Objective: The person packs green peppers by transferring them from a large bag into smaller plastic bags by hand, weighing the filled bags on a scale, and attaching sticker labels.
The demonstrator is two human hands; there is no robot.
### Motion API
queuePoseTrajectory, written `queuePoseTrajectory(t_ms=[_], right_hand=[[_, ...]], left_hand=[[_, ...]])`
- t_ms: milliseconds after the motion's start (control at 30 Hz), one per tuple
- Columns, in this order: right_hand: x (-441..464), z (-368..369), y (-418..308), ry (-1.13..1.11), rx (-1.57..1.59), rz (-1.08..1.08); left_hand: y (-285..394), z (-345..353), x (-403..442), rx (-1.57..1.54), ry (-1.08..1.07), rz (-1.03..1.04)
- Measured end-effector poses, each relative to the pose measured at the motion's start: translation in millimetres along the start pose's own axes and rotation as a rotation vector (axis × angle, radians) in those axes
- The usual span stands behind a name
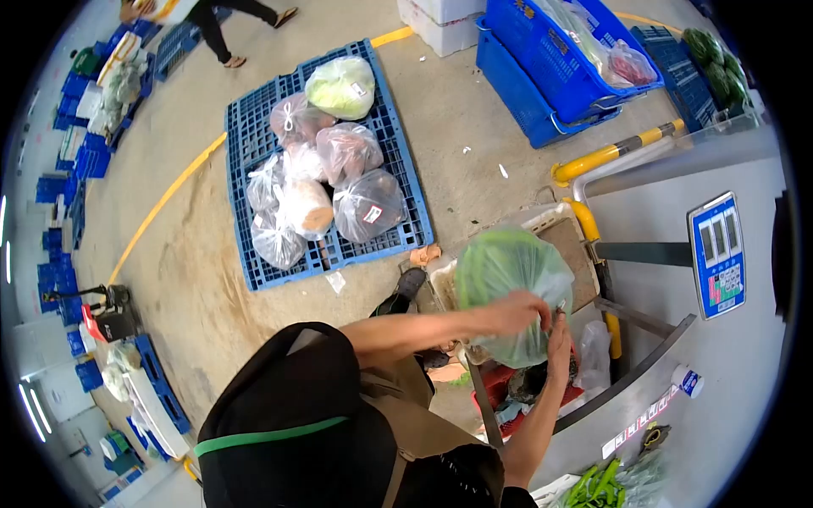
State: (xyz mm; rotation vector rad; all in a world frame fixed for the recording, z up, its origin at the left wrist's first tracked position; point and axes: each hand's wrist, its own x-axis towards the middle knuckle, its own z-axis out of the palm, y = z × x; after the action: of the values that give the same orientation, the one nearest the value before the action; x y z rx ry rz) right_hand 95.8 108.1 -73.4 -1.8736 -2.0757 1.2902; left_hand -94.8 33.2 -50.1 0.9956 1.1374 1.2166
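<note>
A clear plastic bag full of green vegetables [508, 275] rests over a pale crate [566, 245] at the right of centre. My left hand [518, 313] lies over the bag's near right side, its fingers bent toward the gathered plastic. Close beside it, my right hand [559, 334] holds the neck of the bag between thumb and fingers. Fingertips of the two hands nearly meet at the neck, where small details are blurred. Below the bag sits a red container [489, 416] with dark and plastic items inside.
A blue pallet [241, 161] bears several filled plastic bags. Blue crates [517, 93] stand at the upper right, by a yellow-black rail [627, 152]. A scale display [718, 254] and green peppers [597, 487] are at the right. A person's legs [212, 34] show at the top left.
</note>
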Motion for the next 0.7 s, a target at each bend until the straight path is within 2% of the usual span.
queuePoseTrajectory(t_ms=[67, 100, 133, 200, 267, 300, 367, 400, 500, 533, 600, 633, 667, 700], right_hand=[[-3.9, 16.9, -20.8, -0.103, -0.027, -0.064], [-7.9, 25.3, -30.2, -0.156, -0.041, -0.093], [-11.0, 40.3, -37.8, -0.136, -0.065, -0.209], [-26.7, 67.7, -88.2, -0.249, 0.102, -0.245], [-28.6, 104.1, -110.2, -0.327, 0.227, -0.212], [-27.7, 118.7, -116.3, -0.368, 0.291, -0.195], [-23.0, 135.5, -125.1, -0.374, 0.17, -0.348], [-24.3, 140.1, -127.6, -0.374, 0.112, -0.415], [-30.6, 139.5, -126.8, -0.43, 0.069, -0.468], [-31.7, 136.5, -115.5, -0.429, 0.023, -0.482], [-27.1, 134.1, -84.9, -0.418, -0.065, -0.496], [-21.2, 131.2, -75.7, -0.441, -0.144, -0.48], [-21.4, 124.4, -61.3, -0.448, -0.217, -0.442], [-33.9, 111.9, -41.8, -0.436, -0.291, -0.365]], left_hand=[[56.6, -49.7, -18.3, -0.031, 0.038, -0.178], [64.1, -69.4, -29.6, -0.079, 0.078, -0.179], [70.3, -88.1, -40.4, -0.125, 0.118, -0.177], [95.9, -133.0, -67.4, -0.081, 0.268, -0.232], [112.3, -181.9, -93.2, 0.001, 0.465, -0.272], [121.6, -207.6, -105.5, 0.071, 0.523, -0.354], [131.6, -252.5, -121.3, 0.201, 0.681, -0.402], [138.9, -272.8, -128.0, 0.2, 0.679, -0.438], [93.0, -351.2, -135.6, 0.524, 0.81, -0.285], [101.0, -363.7, -138.6, 0.548, 0.834, -0.337], [62.4, -425.1, -152.9, 0.62, 0.927, -0.199], [38.3, -463.9, -167.3, 0.71, 0.882, -0.06], [42.4, -476.8, -172.4, 0.816, 0.998, -0.273], [15.8, -513.2, -185.4, 0.773, 0.99, -0.159]])
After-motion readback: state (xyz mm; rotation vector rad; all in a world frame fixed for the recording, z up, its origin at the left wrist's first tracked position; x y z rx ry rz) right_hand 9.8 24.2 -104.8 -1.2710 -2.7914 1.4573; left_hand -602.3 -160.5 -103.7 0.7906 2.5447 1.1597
